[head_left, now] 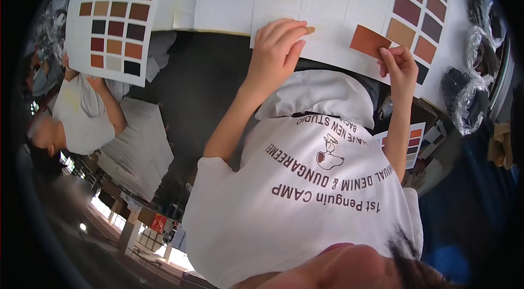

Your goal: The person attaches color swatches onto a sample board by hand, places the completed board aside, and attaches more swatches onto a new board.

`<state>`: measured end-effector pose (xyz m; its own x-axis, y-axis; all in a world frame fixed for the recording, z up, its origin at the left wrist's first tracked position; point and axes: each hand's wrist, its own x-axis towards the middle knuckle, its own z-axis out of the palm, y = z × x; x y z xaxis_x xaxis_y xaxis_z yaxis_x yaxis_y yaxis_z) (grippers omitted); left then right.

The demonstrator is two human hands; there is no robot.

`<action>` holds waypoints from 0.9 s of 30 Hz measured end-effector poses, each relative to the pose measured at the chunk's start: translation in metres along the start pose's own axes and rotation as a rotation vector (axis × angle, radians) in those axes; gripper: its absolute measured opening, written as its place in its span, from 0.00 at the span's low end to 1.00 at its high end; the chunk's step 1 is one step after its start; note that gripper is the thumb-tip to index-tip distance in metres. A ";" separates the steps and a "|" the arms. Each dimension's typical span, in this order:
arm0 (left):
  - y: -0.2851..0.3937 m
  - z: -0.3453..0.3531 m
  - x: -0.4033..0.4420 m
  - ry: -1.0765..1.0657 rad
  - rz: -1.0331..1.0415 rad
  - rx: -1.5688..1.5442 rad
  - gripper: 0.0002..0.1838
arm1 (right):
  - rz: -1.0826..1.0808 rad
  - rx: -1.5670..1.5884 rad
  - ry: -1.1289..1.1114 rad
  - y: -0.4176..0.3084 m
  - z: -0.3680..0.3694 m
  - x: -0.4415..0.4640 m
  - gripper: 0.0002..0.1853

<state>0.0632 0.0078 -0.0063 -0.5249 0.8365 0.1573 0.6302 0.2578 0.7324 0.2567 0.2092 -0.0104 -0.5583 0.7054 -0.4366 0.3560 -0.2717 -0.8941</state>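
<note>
Pinches an orange-brown swatch (pixel 370 41) by one end in the right hand (pixel 399 63) over the white sheet (pixel 327 5), probably to leave its face uncovered, and in the left hand (pixel 277 51), set well apart, grips a small tan piece (pixel 310 30), too hidden to identify.

Bright — glare streaks the white sheet (pixel 327 10) (edges bowed, corners black).

We seem to be in a workshop: a sheet of colour swatches (pixel 338 10) covers our desk (pixel 456 43), a co-worker (pixel 82 117) at left holds another sheet (pixel 79 37) beside piled white paper (pixel 136 144), plastic-wrapped bundles (pixel 466 98) lie right, and pillars (pixel 129 237) show at near left.
</note>
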 end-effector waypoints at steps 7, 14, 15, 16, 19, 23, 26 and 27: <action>0.023 0.042 0.001 -0.124 0.198 0.139 0.14 | 0.146 -0.070 0.001 0.009 0.008 -0.003 0.08; 0.020 0.048 0.007 -0.238 0.287 0.271 0.21 | 0.170 -0.041 -0.025 0.014 0.002 0.001 0.08; 0.020 0.048 0.009 -0.254 0.301 0.285 0.22 | 0.178 -0.027 -0.031 0.015 0.002 0.001 0.08; 0.021 0.049 0.010 -0.269 0.313 0.299 0.22 | 0.191 -0.017 -0.033 0.015 0.002 0.002 0.08; 0.021 0.051 0.013 -0.319 0.333 0.321 0.24 | 0.211 -0.021 -0.035 0.010 0.003 0.002 0.08; 0.020 0.052 0.013 -0.346 0.336 0.355 0.24 | 0.207 -0.057 -0.020 0.008 0.006 0.001 0.09; 0.022 0.052 0.013 -0.366 0.303 0.357 0.23 | 0.200 -0.197 -0.016 0.002 0.009 0.002 0.09; 0.022 0.052 0.013 -0.369 0.308 0.363 0.22 | 0.210 -0.263 -0.025 -0.003 0.009 0.002 0.10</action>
<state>0.1001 0.0499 -0.0224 -0.0952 0.9947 0.0381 0.9109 0.0716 0.4063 0.2476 0.2056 -0.0095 -0.4695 0.6345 -0.6140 0.6445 -0.2290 -0.7295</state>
